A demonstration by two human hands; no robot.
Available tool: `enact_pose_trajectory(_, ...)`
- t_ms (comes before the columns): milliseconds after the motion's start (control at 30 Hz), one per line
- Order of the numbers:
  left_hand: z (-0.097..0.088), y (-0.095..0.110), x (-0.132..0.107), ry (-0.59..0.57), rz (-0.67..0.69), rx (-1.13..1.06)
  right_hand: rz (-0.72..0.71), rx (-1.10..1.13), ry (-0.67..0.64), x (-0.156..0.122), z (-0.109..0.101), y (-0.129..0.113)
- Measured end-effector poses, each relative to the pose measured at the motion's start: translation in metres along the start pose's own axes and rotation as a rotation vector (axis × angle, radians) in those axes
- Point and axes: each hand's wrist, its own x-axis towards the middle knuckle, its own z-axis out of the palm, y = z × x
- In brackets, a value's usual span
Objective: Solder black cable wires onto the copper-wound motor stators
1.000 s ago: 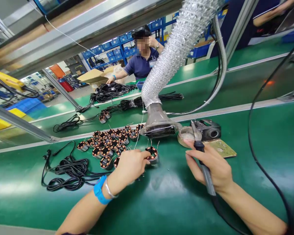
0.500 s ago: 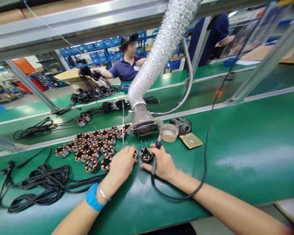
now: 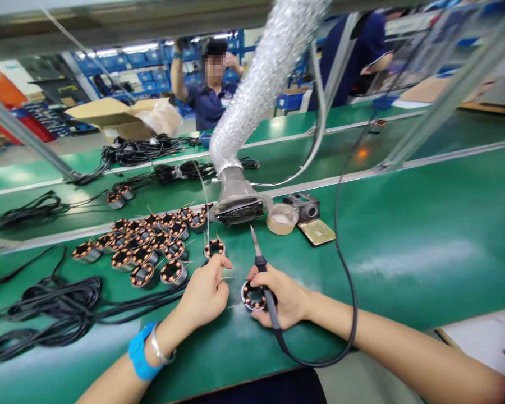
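Note:
My right hand [image 3: 284,294] is closed round a soldering iron [image 3: 266,280], its tip pointing up and away. The same hand also grips a copper-wound motor stator [image 3: 253,296], tilted, with thin wire leads sticking out to the left. My left hand [image 3: 208,292] has its index finger and thumb apart, close to those leads; its other fingers are partly hidden. Just beyond its knuckles stands another stator [image 3: 214,248]. Several more stators [image 3: 143,255] sit grouped to the left on the green bench [image 3: 395,241].
A fume extractor nozzle [image 3: 239,209] on a silver duct [image 3: 256,84] hangs ahead. Beside it are a round tub [image 3: 281,220], a dark iron holder [image 3: 305,206] and a sponge tray [image 3: 317,232]. Black cables [image 3: 67,308] lie left. A co-worker [image 3: 212,95] is across the bench.
The stator by my right hand has come towards me and turned on its side in my grip. My left hand has come away from the other stator. The co-worker's arms have risen.

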Motion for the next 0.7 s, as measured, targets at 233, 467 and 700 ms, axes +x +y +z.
enact_pose_trajectory(233, 0.009, 0.002, 0.003, -0.173, -0.052, -0.092, -0.010, 0.079, -0.028, -0.005, -0.001, -0.003)
enact_pose_trajectory(467, 0.008, 0.001, -0.002, -0.281, -0.109, -0.376, 0.026, 0.044, -0.032, -0.004, -0.001, -0.007)
enact_pose_trajectory(700, 0.028, 0.005, 0.005, -0.209, -0.286, -0.648, 0.017, -0.004, 0.040, 0.006, 0.006, -0.004)
